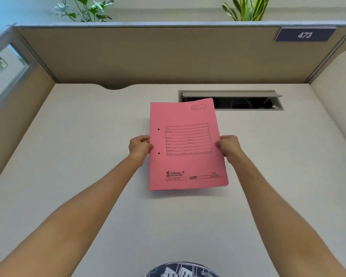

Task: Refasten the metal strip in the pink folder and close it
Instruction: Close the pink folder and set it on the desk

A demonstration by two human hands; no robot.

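Observation:
A closed pink folder [186,162] is held over the middle of the white desk [88,156], front cover up, with a printed form box and two small holes near its left edge. My left hand [140,146] grips the folder's left edge, thumb on top. My right hand [229,146] grips its right edge. The folder's far corner overlaps the cable slot. The metal strip is hidden inside.
An open cable slot [248,101] with a raised grey flap lies in the desk behind the folder. Beige partition walls [168,56] enclose the desk on three sides, with a blue "473" sign [305,35] at the top right. Plants [84,11] stand behind the partition.

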